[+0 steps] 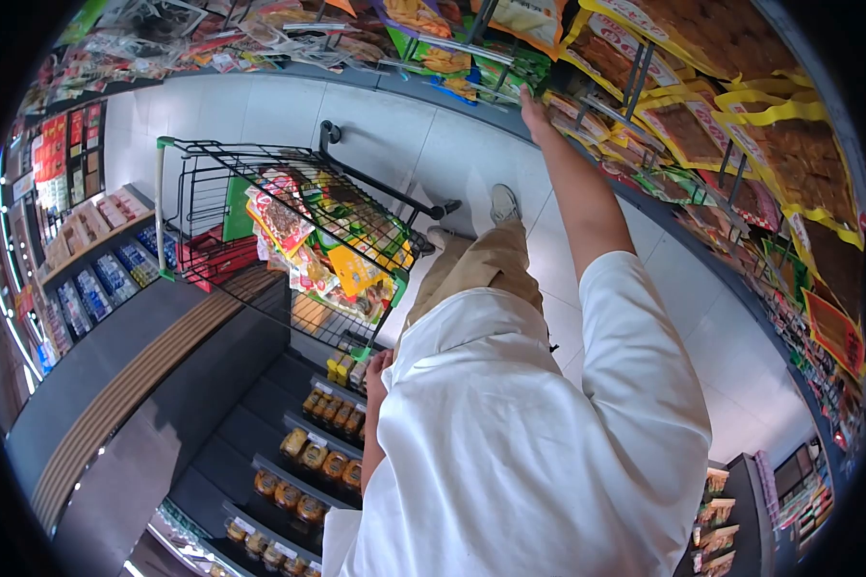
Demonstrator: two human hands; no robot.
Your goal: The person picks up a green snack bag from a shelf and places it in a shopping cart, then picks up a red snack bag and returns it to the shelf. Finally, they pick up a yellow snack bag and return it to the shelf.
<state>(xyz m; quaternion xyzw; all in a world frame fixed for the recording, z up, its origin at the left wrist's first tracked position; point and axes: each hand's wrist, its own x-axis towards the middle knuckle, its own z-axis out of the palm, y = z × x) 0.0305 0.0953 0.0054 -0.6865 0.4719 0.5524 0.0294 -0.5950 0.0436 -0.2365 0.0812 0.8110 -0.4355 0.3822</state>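
My right hand [534, 113] reaches up to the hanging snack packets [510, 88] on the rack at the top. A finger or thumb points upward, the hand looks open, and the packets partly hide its far side. Low on the other side, my left hand [378, 367] is beside the green corner [361, 354] of a wire shopping cart [289, 154]. Its fingers look curled; what they hold, if anything, is hidden. Inside the cart lie colourful food packets [308, 226], a yellow one [358, 270] and a red object [221, 258] at its far left.
Large yellow-edged packets [779, 159] hang at the upper right. Jars [315, 456] fill stepped shelves at the lower left, below a grey counter [115, 385] with wooden slats. More goods [717, 510] stand at the lower right. My shoes [503, 204] rest on the pale tiled floor [385, 115].
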